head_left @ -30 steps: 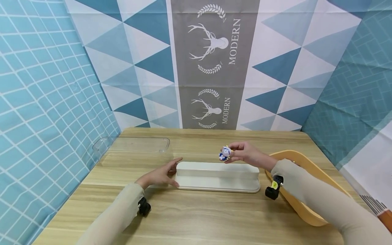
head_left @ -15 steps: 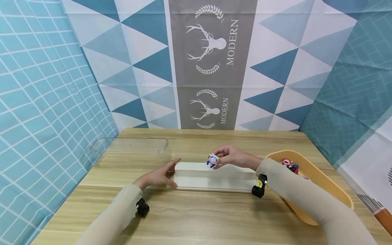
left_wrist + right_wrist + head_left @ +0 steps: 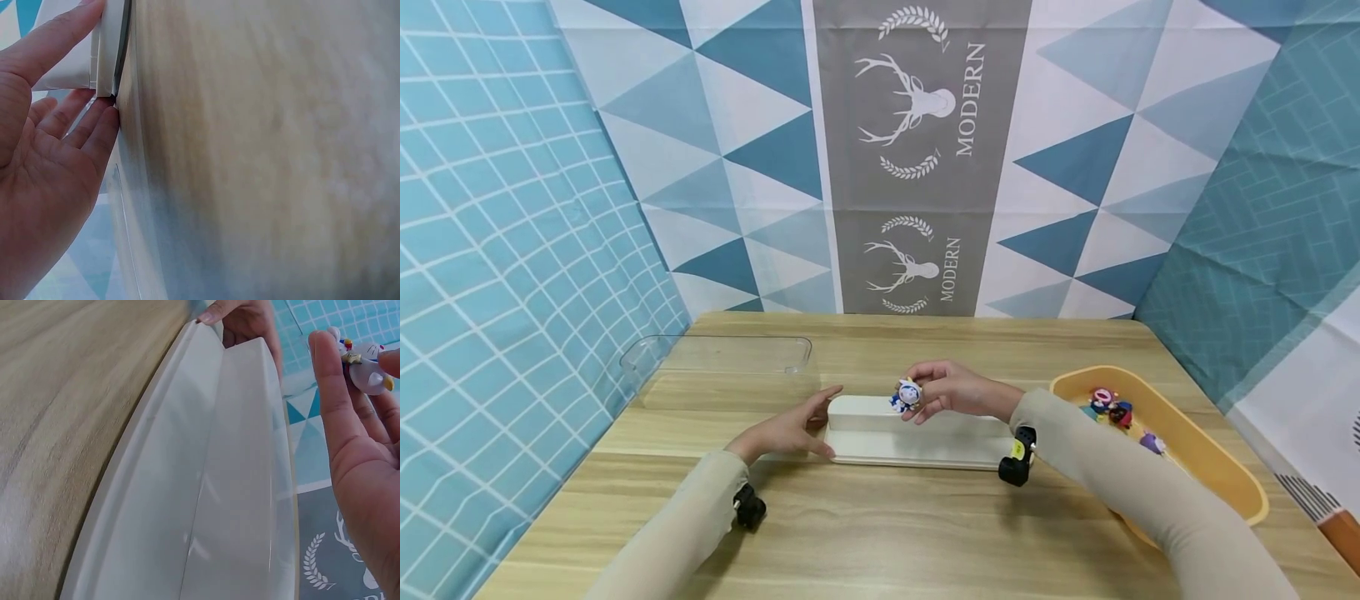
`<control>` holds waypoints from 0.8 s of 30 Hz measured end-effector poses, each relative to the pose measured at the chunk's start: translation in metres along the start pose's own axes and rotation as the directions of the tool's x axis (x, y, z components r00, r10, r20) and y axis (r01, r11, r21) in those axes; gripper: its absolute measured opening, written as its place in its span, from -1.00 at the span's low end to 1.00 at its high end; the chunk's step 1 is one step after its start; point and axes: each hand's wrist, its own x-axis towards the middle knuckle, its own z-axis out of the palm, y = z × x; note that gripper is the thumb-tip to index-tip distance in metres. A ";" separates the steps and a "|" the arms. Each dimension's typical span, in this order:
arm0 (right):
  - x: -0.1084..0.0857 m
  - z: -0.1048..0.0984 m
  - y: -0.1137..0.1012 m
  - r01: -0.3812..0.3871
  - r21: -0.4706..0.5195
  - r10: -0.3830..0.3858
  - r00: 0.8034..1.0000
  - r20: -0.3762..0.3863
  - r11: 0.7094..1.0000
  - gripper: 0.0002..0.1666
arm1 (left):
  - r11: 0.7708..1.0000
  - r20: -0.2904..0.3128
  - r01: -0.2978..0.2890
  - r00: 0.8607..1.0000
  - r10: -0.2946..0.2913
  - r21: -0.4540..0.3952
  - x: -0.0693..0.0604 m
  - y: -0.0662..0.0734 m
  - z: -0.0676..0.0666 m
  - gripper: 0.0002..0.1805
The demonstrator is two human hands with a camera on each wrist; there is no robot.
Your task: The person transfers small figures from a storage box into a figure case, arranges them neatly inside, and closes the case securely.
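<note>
A white two-level display base (image 3: 917, 447) lies lengthwise on the table. My left hand (image 3: 786, 429) holds it at the left end, thumb at the front corner and fingers round the side and back. In the left wrist view the thumb (image 3: 59, 37) lies against the white plastic, fingertips at its edge. Above the raised rear step, my right hand (image 3: 951, 390) pinches a small blue-and-white toy figurine (image 3: 907, 394) between thumb and fingers. The figurine (image 3: 369, 376) shows a white round head in the right wrist view; fingers partly hide it. Whether it touches the step I cannot tell.
An orange-yellow bin (image 3: 1217, 462) at the right holds several small figurines (image 3: 1103, 400), partly hidden by the right sleeve. A clear plastic cover (image 3: 722, 371) sits at the back left. Patterned cloth (image 3: 917, 167) hangs behind the table (image 3: 880, 533).
My right hand has carried the figurine leftward and slightly down over the base. The sleeve has uncovered more of the bin's figurines. The left hand stays at the base's end.
</note>
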 end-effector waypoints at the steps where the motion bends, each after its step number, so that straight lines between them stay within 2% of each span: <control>1: 0.000 0.000 0.000 -0.001 0.003 0.001 1.000 -0.006 1.000 -0.66 | 1.000 0.000 0.000 1.000 0.000 0.002 0.000 0.000 0.000 0.20; 10: 0.001 0.007 0.001 -0.018 -0.014 0.018 0.999 -0.051 1.000 -0.69 | 1.000 -0.004 0.000 1.000 0.000 0.023 0.002 0.003 -0.001 0.20; 14: 0.004 0.013 0.004 -0.054 -0.052 0.050 0.996 -0.069 0.997 -0.57 | 0.999 -0.007 0.000 1.000 0.000 0.043 0.003 0.003 0.000 0.19; 17: 0.007 0.016 0.007 -0.079 -0.109 0.069 0.994 -0.088 0.991 -0.49 | 0.998 -0.010 -0.002 1.000 0.002 0.056 0.003 0.003 -0.001 0.19; 19: 0.010 0.019 0.011 -0.091 -0.156 0.075 0.991 -0.107 0.983 -0.50 | 0.998 -0.011 -0.011 1.000 0.012 0.061 0.003 0.002 -0.001 0.18; 24: 0.017 0.024 0.025 -0.070 -0.269 0.040 0.992 -0.118 0.960 -0.54 | 0.997 -0.009 -0.016 1.000 0.016 0.071 0.001 0.002 -0.001 0.19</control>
